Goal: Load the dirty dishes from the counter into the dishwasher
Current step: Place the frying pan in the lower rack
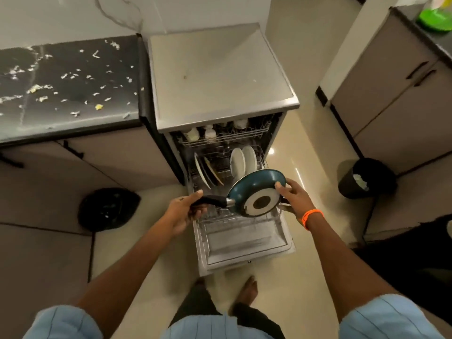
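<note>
A blue frying pan (256, 192) is tilted on edge above the pulled-out lower rack (234, 214), its pale base facing me. My left hand (187, 211) grips its black handle. My right hand (292, 195) holds the pan's right rim, thumb on the base. White plates (243, 160) stand upright in the rack behind the pan, with more plates (205, 171) at the left. The dishwasher (220, 77) is open, its door (244, 243) folded down toward me. Cups sit in the upper rack (220, 137).
The black counter (68, 81) at the left is strewn with food scraps. A black bag (107, 209) lies on the floor at the left and a dark bin (365, 178) stands at the right. A green plate (435, 18) rests on the far right counter. My feet stand before the door.
</note>
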Motion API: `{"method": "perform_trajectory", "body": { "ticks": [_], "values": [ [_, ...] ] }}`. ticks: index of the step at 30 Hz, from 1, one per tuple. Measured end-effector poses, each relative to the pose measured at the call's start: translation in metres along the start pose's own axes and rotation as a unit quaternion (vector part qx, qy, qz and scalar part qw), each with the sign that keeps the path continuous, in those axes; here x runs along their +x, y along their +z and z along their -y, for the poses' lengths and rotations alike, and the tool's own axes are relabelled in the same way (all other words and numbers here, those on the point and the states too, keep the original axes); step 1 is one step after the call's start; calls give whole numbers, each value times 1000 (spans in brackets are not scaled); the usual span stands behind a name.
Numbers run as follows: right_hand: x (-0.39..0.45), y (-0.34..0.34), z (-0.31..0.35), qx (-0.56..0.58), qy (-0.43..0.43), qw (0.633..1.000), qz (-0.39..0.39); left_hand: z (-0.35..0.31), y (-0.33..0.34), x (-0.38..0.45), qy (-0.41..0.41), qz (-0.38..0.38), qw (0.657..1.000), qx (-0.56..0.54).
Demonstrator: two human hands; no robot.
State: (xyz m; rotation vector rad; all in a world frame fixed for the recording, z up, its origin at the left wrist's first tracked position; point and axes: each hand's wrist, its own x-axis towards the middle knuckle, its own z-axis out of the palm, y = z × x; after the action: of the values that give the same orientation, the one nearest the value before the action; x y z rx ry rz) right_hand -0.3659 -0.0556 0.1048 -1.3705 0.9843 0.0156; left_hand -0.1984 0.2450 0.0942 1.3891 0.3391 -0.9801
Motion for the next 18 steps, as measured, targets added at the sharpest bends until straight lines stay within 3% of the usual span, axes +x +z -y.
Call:
{"method": "perform_trajectory", "body": {
  "ticks": [3,9,14,18],
  "values": [
    [25,1,11,-53,-18,998,28,-2,6,6,-21,-21,999,-21],
    [74,13,12,-113,8,994,8,3,9,59,-35,-95,995,-9],
    [138,7,-32,-123,30,992,-12,38,7,137,4,-137,989,52],
    [193,2,-83,-138,30,990,-24,89,6,207,-34,-125,989,77]
  ]
}}
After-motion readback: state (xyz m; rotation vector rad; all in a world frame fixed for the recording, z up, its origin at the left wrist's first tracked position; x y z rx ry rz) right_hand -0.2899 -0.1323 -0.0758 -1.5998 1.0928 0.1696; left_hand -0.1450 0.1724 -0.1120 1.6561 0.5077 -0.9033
